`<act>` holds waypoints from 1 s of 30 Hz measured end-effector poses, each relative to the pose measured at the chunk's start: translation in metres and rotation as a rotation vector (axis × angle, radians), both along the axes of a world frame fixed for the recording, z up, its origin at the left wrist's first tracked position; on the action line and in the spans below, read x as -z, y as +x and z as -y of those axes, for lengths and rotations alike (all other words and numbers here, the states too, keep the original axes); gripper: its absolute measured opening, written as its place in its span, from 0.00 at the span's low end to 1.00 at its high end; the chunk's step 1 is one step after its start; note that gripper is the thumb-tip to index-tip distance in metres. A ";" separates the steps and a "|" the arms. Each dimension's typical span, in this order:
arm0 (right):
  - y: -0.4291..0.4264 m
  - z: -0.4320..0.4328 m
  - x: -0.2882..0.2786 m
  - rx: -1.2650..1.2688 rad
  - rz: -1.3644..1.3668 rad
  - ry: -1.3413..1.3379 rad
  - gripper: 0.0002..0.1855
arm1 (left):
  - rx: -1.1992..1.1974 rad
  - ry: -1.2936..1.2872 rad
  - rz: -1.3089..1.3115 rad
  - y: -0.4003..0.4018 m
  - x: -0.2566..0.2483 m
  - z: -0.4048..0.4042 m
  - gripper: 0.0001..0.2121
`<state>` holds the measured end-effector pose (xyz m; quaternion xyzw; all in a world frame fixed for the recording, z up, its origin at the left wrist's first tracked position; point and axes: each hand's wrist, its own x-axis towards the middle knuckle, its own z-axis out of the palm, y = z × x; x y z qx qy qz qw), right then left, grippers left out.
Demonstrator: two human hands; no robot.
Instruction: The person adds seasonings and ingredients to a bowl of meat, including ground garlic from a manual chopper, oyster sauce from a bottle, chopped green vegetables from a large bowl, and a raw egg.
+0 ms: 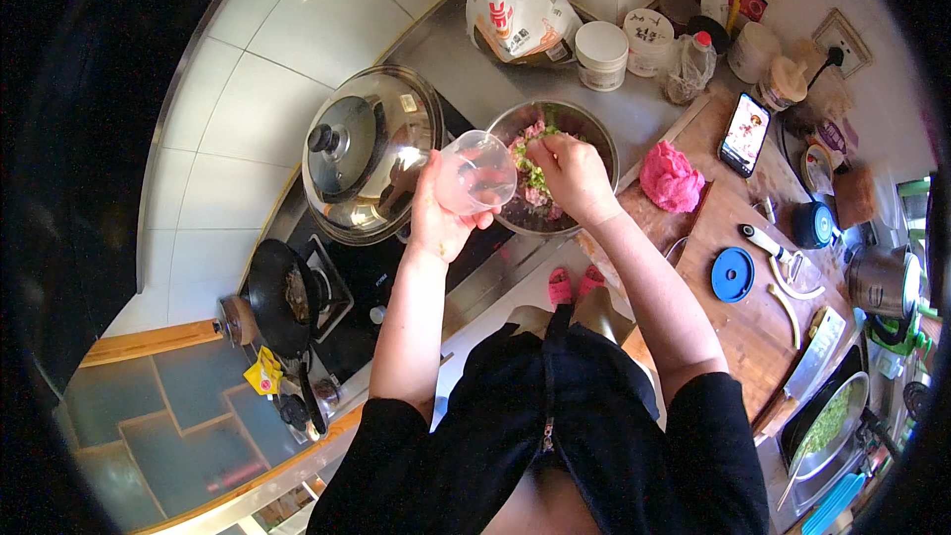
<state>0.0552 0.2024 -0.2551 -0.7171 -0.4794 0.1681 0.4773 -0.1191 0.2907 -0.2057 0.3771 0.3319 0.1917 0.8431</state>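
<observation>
My left hand (pixel 437 224) holds a clear plastic cup (pixel 483 172), tipped so its mouth faces the bowl. Little shows inside the cup. A stainless steel bowl (pixel 605 135) stands on the counter beyond it, holding pink minced meat with chopped green pieces (pixel 536 177). Over the bowl's right half is my right hand (pixel 576 172), its fingers bent down towards the meat. The fingertips are partly hidden, so whether they pinch anything cannot be made out. A large pot with a domed glass-and-steel lid (pixel 371 156) stands left of the cup.
A black wok (pixel 281 297) rests on the gas stove at left. White tubs (pixel 602 56) and a printed bag (pixel 513 7) line the wall. On the wooden board lie a pink cloth (pixel 671 177), a phone (pixel 744 135), a blue lid (pixel 732 274), a peeler (pixel 765 241) and a cleaver (pixel 811 349).
</observation>
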 end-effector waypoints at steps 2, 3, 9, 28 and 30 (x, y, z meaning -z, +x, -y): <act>-0.011 -0.001 -0.018 0.006 -0.032 0.137 0.14 | 0.003 0.059 -0.058 -0.003 0.001 0.004 0.32; -0.013 -0.003 -0.024 -0.051 0.045 0.068 0.14 | 0.011 0.091 -0.083 -0.001 0.002 0.006 0.31; -0.011 -0.010 -0.025 -0.275 0.199 -0.052 0.16 | 0.086 0.060 -0.062 0.006 -0.004 0.012 0.27; 0.011 0.020 -0.020 -0.170 0.342 0.018 0.21 | -0.240 0.237 -0.147 -0.047 0.012 0.045 0.24; 0.006 0.035 0.012 -0.200 0.673 -0.237 0.27 | -0.265 0.171 -0.159 -0.055 0.012 0.048 0.24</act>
